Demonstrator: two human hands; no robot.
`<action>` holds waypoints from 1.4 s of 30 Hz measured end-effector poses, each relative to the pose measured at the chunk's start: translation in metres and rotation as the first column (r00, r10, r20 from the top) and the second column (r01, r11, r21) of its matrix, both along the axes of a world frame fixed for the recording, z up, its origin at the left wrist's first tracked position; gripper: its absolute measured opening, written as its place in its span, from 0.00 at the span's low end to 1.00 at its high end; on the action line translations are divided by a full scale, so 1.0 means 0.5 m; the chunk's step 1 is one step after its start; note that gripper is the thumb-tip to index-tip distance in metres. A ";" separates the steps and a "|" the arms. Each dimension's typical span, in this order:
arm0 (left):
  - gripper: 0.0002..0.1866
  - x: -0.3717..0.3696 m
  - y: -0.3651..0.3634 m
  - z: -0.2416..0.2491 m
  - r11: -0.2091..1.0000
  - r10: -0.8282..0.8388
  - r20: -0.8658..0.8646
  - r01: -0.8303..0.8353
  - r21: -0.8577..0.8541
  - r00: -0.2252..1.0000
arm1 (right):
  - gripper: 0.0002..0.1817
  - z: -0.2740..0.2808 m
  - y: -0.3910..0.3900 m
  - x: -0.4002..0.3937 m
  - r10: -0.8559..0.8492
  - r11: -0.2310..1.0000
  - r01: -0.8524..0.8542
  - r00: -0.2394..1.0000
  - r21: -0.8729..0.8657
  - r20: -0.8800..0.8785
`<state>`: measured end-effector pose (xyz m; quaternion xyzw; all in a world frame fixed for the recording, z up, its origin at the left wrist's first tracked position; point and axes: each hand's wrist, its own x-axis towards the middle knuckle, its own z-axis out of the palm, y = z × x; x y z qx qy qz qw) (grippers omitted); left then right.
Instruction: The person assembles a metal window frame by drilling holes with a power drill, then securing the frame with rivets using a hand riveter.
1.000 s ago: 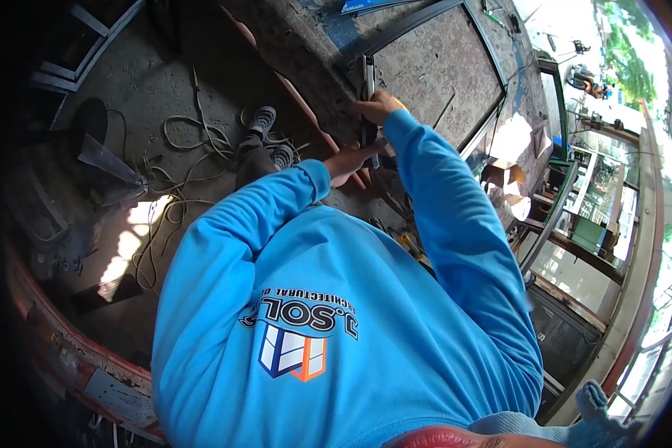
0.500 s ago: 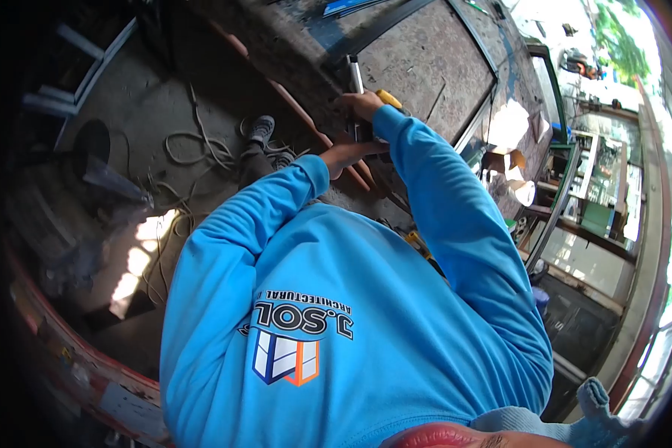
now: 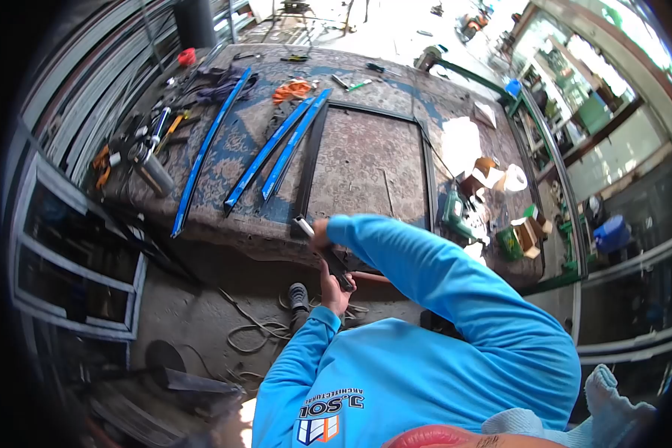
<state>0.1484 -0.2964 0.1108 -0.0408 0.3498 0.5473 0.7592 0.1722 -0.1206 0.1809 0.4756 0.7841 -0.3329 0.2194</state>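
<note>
My left hand [image 3: 334, 293] is closed around the lower, dark end of a short metal profile [image 3: 339, 270], low in front of the table's near edge. Farther up, my right hand [image 3: 320, 236] grips the same piece near its pale upper end; the sleeve hides part of that hand. The piece lies slanted, its top end reaching over the table edge. Just beyond it, a dark rectangular frame [image 3: 313, 153] rests flat on the carpet-covered table [image 3: 231, 237]. Whether anything else is inside my right hand is hidden.
Blue-filmed profiles [image 3: 210, 153] lie left of the frame. A metal canister [image 3: 151, 170] and tools stand at the far left. On the right are a green power tool [image 3: 457, 213], small boxes [image 3: 529, 235] and a paper roll [image 3: 515, 178]. Rope [image 3: 255, 337] coils on the floor.
My view has swung up, showing much more of the table. My left hand has shifted to the profile's lower end. A yellow thing beside my right hand no longer shows.
</note>
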 end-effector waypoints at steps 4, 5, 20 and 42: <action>0.45 -0.021 -0.002 -0.017 0.995 -0.090 -0.009 0.090 -0.051 0.996 | 0.36 0.033 0.056 0.006 -0.694 0.669 0.506 0.687 -0.544 -0.214; 0.45 -0.024 -0.009 -0.023 0.993 -0.103 -0.019 0.101 -0.066 0.995 | 0.41 0.046 0.029 0.020 -0.662 0.702 0.533 0.734 -0.472 -0.154; 0.26 -0.081 -0.054 -0.035 0.919 -0.192 -0.465 0.325 0.224 0.864 | 0.24 -0.103 -0.146 0.060 -0.634 0.765 0.343 0.251 -0.546 -0.731; 0.18 -0.517 -0.083 0.264 0.854 -0.118 -0.723 0.303 -0.424 -0.680 | 0.66 -0.274 0.050 0.995 -0.601 0.684 0.499 0.799 0.532 0.023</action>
